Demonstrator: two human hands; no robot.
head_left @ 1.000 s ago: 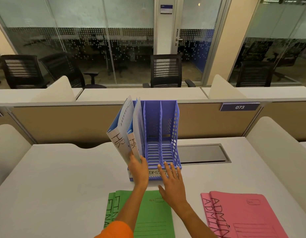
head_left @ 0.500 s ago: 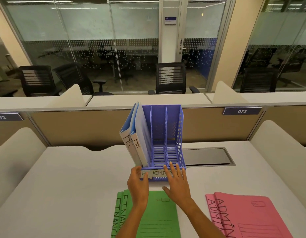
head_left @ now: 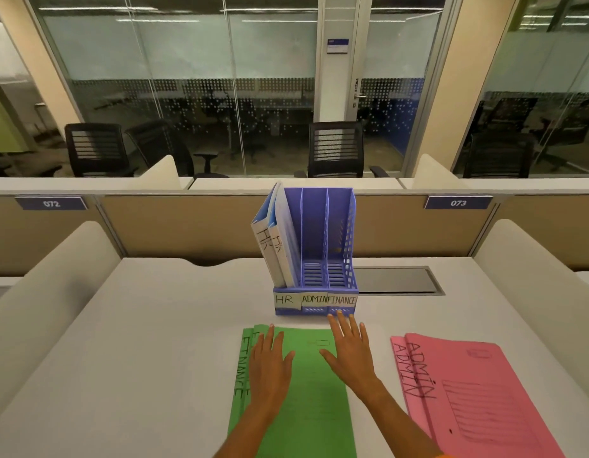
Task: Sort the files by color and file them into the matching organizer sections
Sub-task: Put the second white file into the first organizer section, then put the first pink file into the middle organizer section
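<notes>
A blue three-section organizer [head_left: 342, 252] stands mid-desk, labelled HR, ADMIN and FINANCE along its front. Two blue HR files [head_left: 276, 246] lean in its left section; the middle and right sections hold nothing. Green FINANCE files [head_left: 306, 385] lie flat in front of it. My left hand [head_left: 269, 361] rests flat on their left part, fingers apart. My right hand [head_left: 349, 350] lies open over their right edge, fingertips just short of the organizer's base. Pink ADMIN files [head_left: 468, 388] lie at the right, apart from both hands.
The white desk [head_left: 147, 342] has beige side dividers [head_left: 55, 279] and a back partition [head_left: 187, 223]. A dark cable hatch [head_left: 395, 280] is set into the desk behind and right of the organizer. Office chairs stand beyond the partition.
My left hand has let go of the blue HR files, which now stand in the left section. Both hands have drawn back from the organizer onto the green files.
</notes>
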